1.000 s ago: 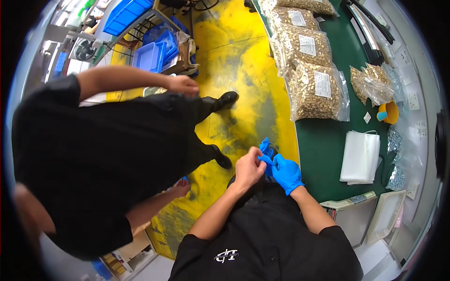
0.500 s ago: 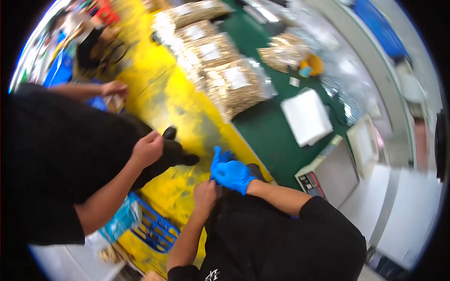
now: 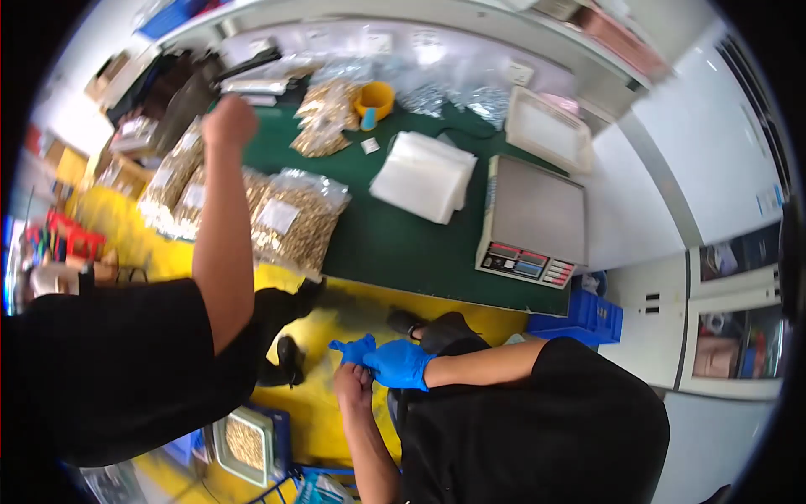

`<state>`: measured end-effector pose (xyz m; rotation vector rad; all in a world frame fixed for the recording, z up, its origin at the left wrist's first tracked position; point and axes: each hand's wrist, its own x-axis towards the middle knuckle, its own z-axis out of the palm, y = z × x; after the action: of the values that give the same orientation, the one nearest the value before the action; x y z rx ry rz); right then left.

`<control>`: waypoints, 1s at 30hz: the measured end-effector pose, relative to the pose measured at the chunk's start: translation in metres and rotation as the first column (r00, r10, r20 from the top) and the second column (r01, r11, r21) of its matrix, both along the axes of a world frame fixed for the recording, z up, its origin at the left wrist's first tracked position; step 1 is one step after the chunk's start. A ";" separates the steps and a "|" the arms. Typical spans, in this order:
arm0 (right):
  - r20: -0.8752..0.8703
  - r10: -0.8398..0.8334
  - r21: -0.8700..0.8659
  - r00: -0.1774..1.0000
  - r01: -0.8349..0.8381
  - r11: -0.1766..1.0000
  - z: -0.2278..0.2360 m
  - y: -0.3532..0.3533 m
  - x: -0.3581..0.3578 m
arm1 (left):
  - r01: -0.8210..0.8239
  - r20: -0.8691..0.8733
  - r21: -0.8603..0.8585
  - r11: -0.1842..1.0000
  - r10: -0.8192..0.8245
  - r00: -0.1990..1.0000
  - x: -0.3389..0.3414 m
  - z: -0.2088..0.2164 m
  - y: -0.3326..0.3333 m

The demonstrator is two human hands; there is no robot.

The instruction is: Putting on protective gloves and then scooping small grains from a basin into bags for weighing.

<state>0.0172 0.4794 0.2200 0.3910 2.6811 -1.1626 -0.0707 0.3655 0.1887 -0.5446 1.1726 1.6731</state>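
Note:
My left hand (image 3: 353, 385) is bare, with its fingers curled against the lower edge of a crumpled blue glove (image 3: 351, 347). On my right hand (image 3: 400, 364) is a blue disposable glove, and its fingers are closed on the same loose glove. Both hands meet in front of my body, above the yellow floor and short of the green table (image 3: 378, 273). How much of the loose glove lies inside each fist is hidden.
To my left, a co-worker's arm (image 3: 225, 210) reaches over clear bags of small gold-coloured parts (image 3: 294, 227). White sheets (image 3: 424, 176), a grey scale (image 3: 537, 206), a yellow cup (image 3: 374, 101) and a white tray (image 3: 550, 130) are on the table. Blue crates (image 3: 579, 317) stand beneath its right end.
My view has swung right, toward the table. My gloved right hand has gone from spread fingers to closed around the loose glove. The co-worker's arm has stretched out over the bags.

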 end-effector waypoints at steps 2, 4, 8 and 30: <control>-0.002 -0.051 0.026 0.999 0.051 0.998 -0.002 0.003 0.004 | 0.043 0.095 0.113 0.993 -0.054 0.994 -0.006 0.007 0.000; -0.050 -0.129 -0.017 0.990 0.129 0.992 -0.001 -0.010 0.015 | 0.052 0.196 0.214 0.975 -0.095 0.976 -0.006 0.015 -0.003; -0.060 -0.199 0.004 0.978 0.200 0.980 -0.005 -0.023 0.025 | 0.025 -0.194 0.060 0.998 -0.013 0.981 0.012 -0.057 -0.015; -0.319 -0.122 -0.186 0.940 0.064 0.980 0.010 0.017 0.027 | 0.249 -0.308 0.248 0.936 -0.167 0.937 -0.012 0.014 0.049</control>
<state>0.0445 0.4969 0.2300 0.3232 2.8285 -1.6050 -0.0831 0.4144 0.2030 0.0038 1.1192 1.7285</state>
